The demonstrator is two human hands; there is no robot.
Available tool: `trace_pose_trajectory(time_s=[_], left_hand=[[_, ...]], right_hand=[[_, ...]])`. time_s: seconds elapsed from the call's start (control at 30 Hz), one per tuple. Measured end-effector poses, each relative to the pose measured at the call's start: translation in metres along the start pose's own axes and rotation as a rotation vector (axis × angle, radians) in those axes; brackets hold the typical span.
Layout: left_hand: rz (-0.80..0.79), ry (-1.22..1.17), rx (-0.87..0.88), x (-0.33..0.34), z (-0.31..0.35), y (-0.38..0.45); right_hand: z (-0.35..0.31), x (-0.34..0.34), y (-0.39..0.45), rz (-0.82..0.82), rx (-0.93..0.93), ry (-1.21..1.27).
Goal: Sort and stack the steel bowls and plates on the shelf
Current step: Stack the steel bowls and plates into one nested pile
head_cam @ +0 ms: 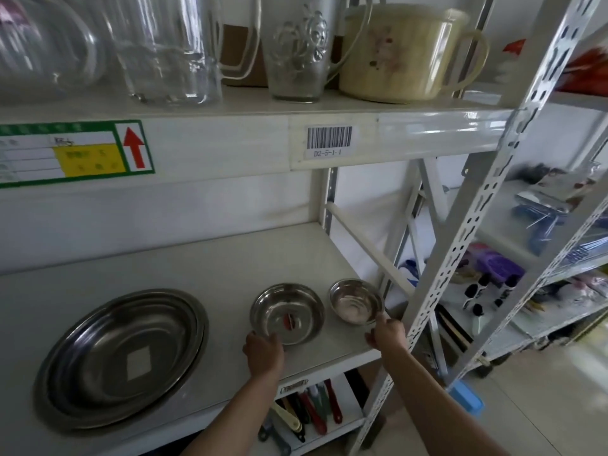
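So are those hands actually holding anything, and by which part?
The left hand grips the near rim of the shallow bowl. The right hand touches the small bowl's near rim; a grip cannot be told.

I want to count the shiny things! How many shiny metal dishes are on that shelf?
3 that I can tell: a big plate on the left, possibly a stack; a middle dish touched by the left hand; a small bowl by the right hand.

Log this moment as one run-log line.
left hand: grips shallow steel dish rim | right hand: touches small steel bowl rim | stacked large plates: untouched
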State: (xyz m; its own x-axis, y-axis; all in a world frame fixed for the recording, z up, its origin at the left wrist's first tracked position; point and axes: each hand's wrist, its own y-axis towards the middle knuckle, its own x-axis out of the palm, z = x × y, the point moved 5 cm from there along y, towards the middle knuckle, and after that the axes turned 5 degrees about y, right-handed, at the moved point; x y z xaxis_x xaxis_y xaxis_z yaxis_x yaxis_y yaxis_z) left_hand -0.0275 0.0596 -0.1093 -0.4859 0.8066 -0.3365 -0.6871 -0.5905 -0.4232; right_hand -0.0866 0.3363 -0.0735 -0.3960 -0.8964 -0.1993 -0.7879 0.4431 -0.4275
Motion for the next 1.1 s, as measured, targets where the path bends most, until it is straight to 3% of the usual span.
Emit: trace_pose_trajectory(time_s=[0.1, 0.2, 1.1], left_hand=[[0.014, 0.009, -0.003, 0.004, 0.006, -0.004], [0.038, -0.022, -0.003, 0.008, 0.0, 0.005], [0.087, -0.196, 0.124, -0.025, 0.048, -0.006]], right_hand=[[0.019, 0.005, 0.039, 0.003, -0.016, -0.12], [-0.009, 0.001, 0.007, 0.012, -0.064, -0.19], [-0.035, 0.02, -0.001, -0.067, -0.058, 0.038]])
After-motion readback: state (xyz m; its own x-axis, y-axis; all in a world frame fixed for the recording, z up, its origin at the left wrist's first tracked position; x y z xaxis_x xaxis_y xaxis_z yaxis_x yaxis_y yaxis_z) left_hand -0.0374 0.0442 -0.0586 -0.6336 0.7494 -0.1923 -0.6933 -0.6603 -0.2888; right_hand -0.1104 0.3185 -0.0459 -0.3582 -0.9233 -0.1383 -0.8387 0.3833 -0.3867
